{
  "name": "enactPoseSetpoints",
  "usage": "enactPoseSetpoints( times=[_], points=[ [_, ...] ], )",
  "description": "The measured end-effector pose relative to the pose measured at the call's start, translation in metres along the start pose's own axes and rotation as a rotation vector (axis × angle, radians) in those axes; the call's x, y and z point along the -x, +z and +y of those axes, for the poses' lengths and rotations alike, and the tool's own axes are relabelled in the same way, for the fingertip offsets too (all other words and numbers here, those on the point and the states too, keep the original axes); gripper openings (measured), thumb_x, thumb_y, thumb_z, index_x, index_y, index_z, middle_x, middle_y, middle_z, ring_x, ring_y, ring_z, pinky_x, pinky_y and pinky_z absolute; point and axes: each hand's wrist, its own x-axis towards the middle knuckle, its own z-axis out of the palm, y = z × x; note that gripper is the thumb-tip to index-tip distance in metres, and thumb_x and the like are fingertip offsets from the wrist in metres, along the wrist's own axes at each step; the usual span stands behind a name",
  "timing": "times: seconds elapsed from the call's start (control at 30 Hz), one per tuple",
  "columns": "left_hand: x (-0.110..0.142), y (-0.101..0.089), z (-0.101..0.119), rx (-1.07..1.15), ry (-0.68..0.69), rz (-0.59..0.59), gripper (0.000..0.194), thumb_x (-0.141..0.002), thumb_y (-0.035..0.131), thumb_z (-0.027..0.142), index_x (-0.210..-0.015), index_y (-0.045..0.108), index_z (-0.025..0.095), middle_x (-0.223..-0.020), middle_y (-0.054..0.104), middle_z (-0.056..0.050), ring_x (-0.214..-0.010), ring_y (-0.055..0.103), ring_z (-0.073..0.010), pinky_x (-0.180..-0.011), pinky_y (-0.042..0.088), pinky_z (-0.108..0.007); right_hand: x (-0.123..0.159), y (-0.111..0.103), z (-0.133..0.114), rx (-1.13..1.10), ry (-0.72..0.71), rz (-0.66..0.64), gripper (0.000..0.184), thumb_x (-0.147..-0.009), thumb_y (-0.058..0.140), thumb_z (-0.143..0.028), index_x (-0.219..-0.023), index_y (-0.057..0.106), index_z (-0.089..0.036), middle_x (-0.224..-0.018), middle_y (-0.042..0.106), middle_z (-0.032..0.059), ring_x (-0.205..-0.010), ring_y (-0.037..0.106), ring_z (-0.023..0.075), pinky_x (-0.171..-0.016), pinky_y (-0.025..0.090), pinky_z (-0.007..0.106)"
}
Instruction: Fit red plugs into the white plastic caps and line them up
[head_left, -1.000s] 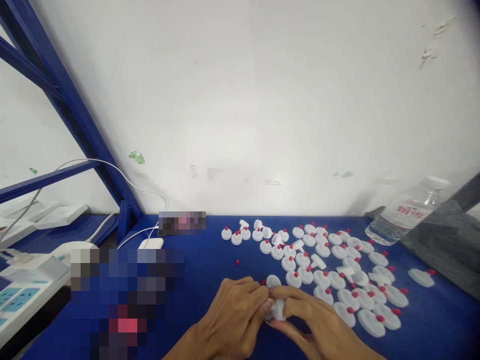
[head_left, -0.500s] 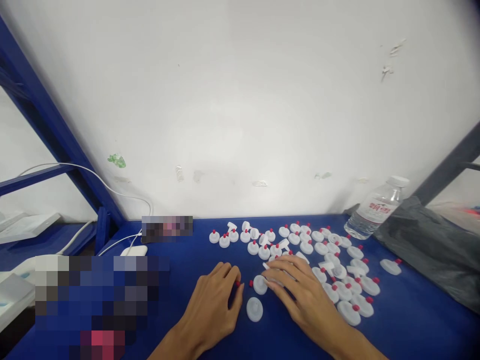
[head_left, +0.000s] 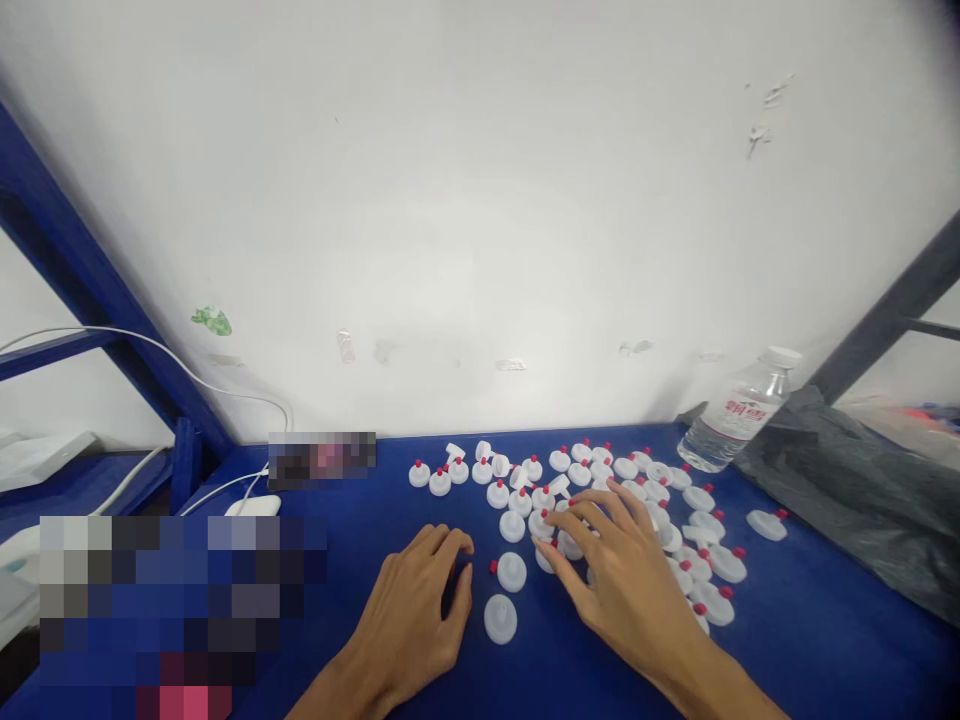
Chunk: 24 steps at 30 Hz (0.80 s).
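Note:
My left hand (head_left: 424, 595) rests over the blue table with its fingers curled and a gap between thumb and forefinger. Nothing shows in that gap. To its right lie a round white plastic piece (head_left: 512, 571) with a red knob (head_left: 493, 567) at its edge and a plain white disc (head_left: 500, 619). Another white disc (head_left: 512, 525) sits just above them. My right hand (head_left: 611, 560) is over the spread of white pieces, fingers bent and apart. Its thumb and forefinger tips are beside a red-knobbed white piece (head_left: 538, 524); whether they touch it I cannot tell. The palm hides several pieces.
Many red-knobbed white pieces (head_left: 727, 564) spread across the blue table (head_left: 345, 520). A tilted water bottle (head_left: 739, 410) stands on dark grey plastic sheeting (head_left: 840, 490) at the right. White cables (head_left: 217, 390) and a white device (head_left: 253, 507) are at the left. A wall rises behind.
My right hand has shifted up and right over the pieces, uncovering a white disc above the nearer two. A red bit at my left thumb no longer shows. The view has shifted slightly right.

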Motion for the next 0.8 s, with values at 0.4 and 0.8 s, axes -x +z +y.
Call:
enactPoseSetpoints(
  times=[0.4, 0.8],
  points=[
    [0.001, -0.002, -0.001, 0.108, 0.082, 0.095, 0.014, -0.094, 0.040, 0.015, -0.092, 0.052, 0.022, -0.082, 0.060, -0.002, -0.074, 0.058, -0.0166, -0.064, 0.043, -0.029, 0.002, 0.005, 0.004, -0.167, -0.044, -0.065, 0.019, -0.099, 0.053, -0.030, -0.093, 0.071, -0.028, -0.088, 0.072, 0.0015, -0.093, 0.066, 0.0225, -0.098, 0.048, 0.049],
    [0.008, -0.005, 0.011, 0.023, 0.354, 0.232, 0.009, -0.096, 0.044, 0.019, -0.096, 0.052, 0.023, -0.074, 0.064, 0.001, -0.066, 0.061, -0.0158, -0.059, 0.042, -0.028, 0.010, -0.003, -0.007, -0.485, 0.036, -0.137, 0.027, -0.095, 0.058, -0.045, -0.114, 0.056, -0.028, -0.102, 0.069, 0.0022, -0.089, 0.067, 0.0174, -0.081, 0.056, 0.028]
  ],
)
